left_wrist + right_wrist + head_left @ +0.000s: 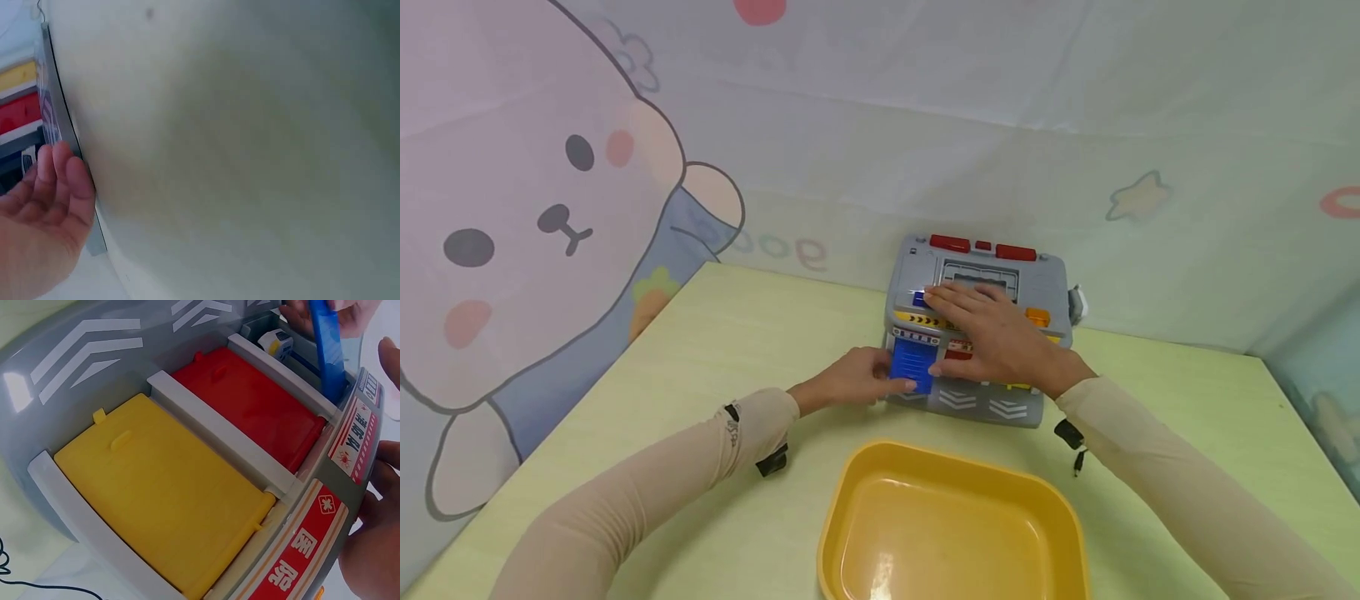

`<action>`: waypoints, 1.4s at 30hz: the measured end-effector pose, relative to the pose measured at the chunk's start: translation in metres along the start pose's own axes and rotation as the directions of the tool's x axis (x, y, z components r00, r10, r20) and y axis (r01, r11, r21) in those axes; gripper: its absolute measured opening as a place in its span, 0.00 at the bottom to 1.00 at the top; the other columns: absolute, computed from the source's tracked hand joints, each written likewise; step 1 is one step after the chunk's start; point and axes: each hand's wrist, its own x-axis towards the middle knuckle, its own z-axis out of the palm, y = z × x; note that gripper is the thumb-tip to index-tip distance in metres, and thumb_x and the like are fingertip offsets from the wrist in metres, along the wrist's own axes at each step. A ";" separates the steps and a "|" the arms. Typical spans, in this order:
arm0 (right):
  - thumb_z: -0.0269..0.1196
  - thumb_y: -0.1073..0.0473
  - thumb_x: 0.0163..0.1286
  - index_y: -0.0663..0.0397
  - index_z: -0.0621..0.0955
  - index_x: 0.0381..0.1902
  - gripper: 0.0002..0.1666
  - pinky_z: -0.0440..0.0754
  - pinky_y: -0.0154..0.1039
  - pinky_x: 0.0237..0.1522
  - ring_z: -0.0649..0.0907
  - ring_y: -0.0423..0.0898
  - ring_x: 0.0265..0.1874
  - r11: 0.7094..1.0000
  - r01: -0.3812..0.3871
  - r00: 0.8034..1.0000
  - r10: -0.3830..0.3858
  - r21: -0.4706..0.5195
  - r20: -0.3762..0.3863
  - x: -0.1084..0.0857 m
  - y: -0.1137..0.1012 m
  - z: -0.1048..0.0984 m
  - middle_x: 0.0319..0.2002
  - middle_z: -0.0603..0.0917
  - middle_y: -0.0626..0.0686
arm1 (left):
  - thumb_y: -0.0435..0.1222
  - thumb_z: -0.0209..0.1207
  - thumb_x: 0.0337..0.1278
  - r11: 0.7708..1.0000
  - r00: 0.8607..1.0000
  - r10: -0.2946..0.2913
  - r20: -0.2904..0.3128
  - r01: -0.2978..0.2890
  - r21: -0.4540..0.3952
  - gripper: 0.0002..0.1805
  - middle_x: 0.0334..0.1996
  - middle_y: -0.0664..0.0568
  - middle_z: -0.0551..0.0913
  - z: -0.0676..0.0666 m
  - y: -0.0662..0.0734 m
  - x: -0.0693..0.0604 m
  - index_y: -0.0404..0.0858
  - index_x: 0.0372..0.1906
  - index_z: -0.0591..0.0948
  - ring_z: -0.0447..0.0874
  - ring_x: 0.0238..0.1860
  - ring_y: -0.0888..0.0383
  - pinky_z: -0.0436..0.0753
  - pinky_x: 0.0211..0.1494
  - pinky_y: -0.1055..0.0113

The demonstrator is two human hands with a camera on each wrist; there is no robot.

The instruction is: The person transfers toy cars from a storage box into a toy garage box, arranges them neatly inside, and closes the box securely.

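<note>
A grey toy garage stands near the back of the table. My left hand pinches the lower edge of its blue door at the left bay. In the right wrist view this door is swung up, and a small white toy car shows inside the bay. The red door and yellow door beside it lie closed. My right hand rests on the garage's top with fingers extended. In the left wrist view, the curled left fingers are at the garage's grey edge.
A yellow tray sits in front of the garage. Red blocks line the garage's back edge, with a blue button and an orange button on top. A printed cloth hangs behind the table.
</note>
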 end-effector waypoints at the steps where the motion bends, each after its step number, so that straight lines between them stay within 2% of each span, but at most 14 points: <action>1: 0.64 0.29 0.61 0.52 0.62 0.78 0.56 0.60 0.59 0.74 0.63 0.54 0.76 1.000 0.003 1.000 -0.003 0.005 -0.002 0.000 0.000 0.000 0.76 0.65 0.54 | 0.53 0.64 0.61 1.000 1.000 -0.002 -0.029 0.003 0.014 0.24 0.34 0.53 0.88 0.001 0.000 0.000 0.38 0.50 0.83 0.81 0.28 0.59 0.82 0.34 0.69; 5: 0.64 0.30 0.62 0.52 0.62 0.77 0.55 0.60 0.59 0.74 0.64 0.54 0.76 1.000 0.007 1.000 -0.007 0.023 -0.007 0.000 0.000 0.000 0.76 0.65 0.54 | 0.51 0.67 0.58 0.987 0.988 0.046 -0.151 -0.021 0.162 0.19 0.21 0.57 0.81 0.005 0.003 -0.002 0.39 0.39 0.83 0.76 0.20 0.61 0.72 0.23 0.72; 7: 0.64 0.30 0.62 0.51 0.62 0.78 0.55 0.59 0.59 0.74 0.63 0.54 0.76 1.000 0.006 1.000 -0.006 0.027 -0.005 0.000 0.000 0.000 0.76 0.65 0.54 | 0.50 0.68 0.58 0.928 0.968 0.166 -0.189 -0.089 0.362 0.16 0.18 0.57 0.77 0.007 0.004 -0.004 0.41 0.33 0.81 0.73 0.18 0.61 0.68 0.21 0.72; 8: 0.64 0.30 0.62 0.51 0.61 0.78 0.55 0.59 0.59 0.75 0.63 0.54 0.77 1.000 0.004 1.000 -0.004 0.028 -0.002 0.000 0.000 0.000 0.77 0.65 0.53 | 0.49 0.67 0.59 0.869 0.951 0.243 -0.193 -0.125 0.479 0.15 0.18 0.57 0.77 0.008 0.006 -0.005 0.41 0.32 0.80 0.74 0.18 0.61 0.68 0.21 0.72; 9: 0.64 0.30 0.62 0.51 0.61 0.78 0.55 0.59 0.59 0.75 0.63 0.54 0.77 1.000 0.000 1.000 0.000 0.031 0.001 0.000 0.000 0.000 0.77 0.65 0.53 | 0.46 0.67 0.60 0.783 0.922 0.341 -0.183 -0.171 0.597 0.14 0.18 0.56 0.78 0.009 0.007 -0.006 0.41 0.30 0.80 0.75 0.18 0.60 0.70 0.21 0.72; 11: 0.63 0.29 0.63 0.50 0.61 0.78 0.55 0.59 0.58 0.75 0.63 0.53 0.77 1.000 -0.003 1.000 0.003 0.029 0.004 0.000 0.000 0.000 0.77 0.64 0.53 | 0.43 0.66 0.62 0.546 0.849 0.520 -0.100 -0.240 0.802 0.10 0.22 0.55 0.81 0.009 0.009 -0.008 0.41 0.32 0.81 0.78 0.23 0.59 0.76 0.24 0.71; 15: 0.64 0.30 0.63 0.51 0.62 0.78 0.54 0.59 0.58 0.75 0.64 0.54 0.76 0.999 0.002 1.000 -0.001 0.038 -0.011 -0.001 0.001 0.002 0.76 0.65 0.53 | 0.39 0.63 0.66 0.084 0.688 0.702 0.184 -0.336 0.938 0.04 0.37 0.53 0.84 0.006 0.010 -0.007 0.45 0.41 0.82 0.79 0.39 0.56 0.82 0.40 0.71; 18: 0.64 0.31 0.63 0.52 0.62 0.77 0.53 0.59 0.59 0.74 0.64 0.55 0.76 0.999 0.011 1.000 -0.011 0.046 -0.018 -0.001 0.001 0.004 0.76 0.66 0.54 | 0.41 0.62 0.66 -0.132 0.620 0.693 0.368 -0.393 0.910 0.07 0.46 0.54 0.81 0.001 0.011 -0.003 0.47 0.46 0.83 0.76 0.48 0.55 0.79 0.53 0.68; 20: 0.64 0.31 0.64 0.52 0.62 0.77 0.53 0.59 0.59 0.75 0.64 0.54 0.76 0.999 0.010 1.000 -0.010 0.047 -0.016 -0.001 0.001 0.004 0.76 0.66 0.54 | 0.40 0.62 0.67 -0.210 0.598 0.663 0.450 -0.429 0.879 0.09 0.51 0.53 0.81 -0.002 0.012 -0.001 0.48 0.49 0.84 0.76 0.53 0.56 0.77 0.61 0.66; 24: 0.63 0.31 0.64 0.51 0.61 0.78 0.53 0.59 0.58 0.75 0.64 0.54 0.76 0.999 -0.001 1.000 0.001 0.048 -0.003 -0.001 0.001 0.002 0.76 0.65 0.53 | 0.38 0.61 0.67 -0.247 0.612 0.591 0.525 -0.483 0.840 0.10 0.57 0.53 0.81 -0.007 0.014 -0.002 0.46 0.50 0.87 0.76 0.59 0.56 0.74 0.69 0.64; 29: 0.61 0.31 0.66 0.50 0.61 0.78 0.51 0.58 0.57 0.76 0.63 0.53 0.77 0.998 -0.021 1.000 0.020 0.065 0.016 0.000 0.000 -0.001 0.77 0.64 0.52 | 0.39 0.56 0.71 -0.258 0.690 0.485 0.537 -0.474 0.842 0.17 0.68 0.53 0.76 -0.015 0.014 -0.007 0.44 0.61 0.82 0.71 0.70 0.57 0.67 0.76 0.62; 33: 0.58 0.32 0.69 0.48 0.60 0.78 0.48 0.57 0.57 0.77 0.63 0.53 0.77 0.996 -0.045 0.999 0.043 0.075 0.028 0.000 0.002 -0.002 0.77 0.63 0.50 | 0.46 0.46 0.77 -0.258 0.767 0.381 0.516 -0.448 0.856 0.28 0.77 0.53 0.63 -0.017 0.010 -0.011 0.43 0.76 0.65 0.59 0.78 0.57 0.57 0.81 0.60; 36: 0.56 0.33 0.71 0.47 0.60 0.79 0.47 0.56 0.56 0.77 0.62 0.52 0.77 0.995 -0.059 0.998 0.055 0.081 0.043 0.000 0.003 -0.003 0.78 0.62 0.49 | 0.48 0.42 0.78 -0.256 0.810 0.318 0.494 -0.428 0.867 0.32 0.80 0.51 0.55 -0.015 0.006 -0.013 0.42 0.79 0.57 0.52 0.80 0.56 0.51 0.83 0.58; 42: 0.55 0.32 0.71 0.47 0.59 0.79 0.47 0.56 0.56 0.77 0.62 0.52 0.77 0.995 -0.051 0.997 0.046 0.089 0.060 -0.001 0.000 -0.003 0.78 0.62 0.50 | 0.48 0.42 0.78 -0.289 0.842 0.291 0.453 -0.374 0.881 0.33 0.81 0.50 0.52 -0.006 0.000 -0.014 0.43 0.80 0.54 0.49 0.81 0.54 0.48 0.83 0.56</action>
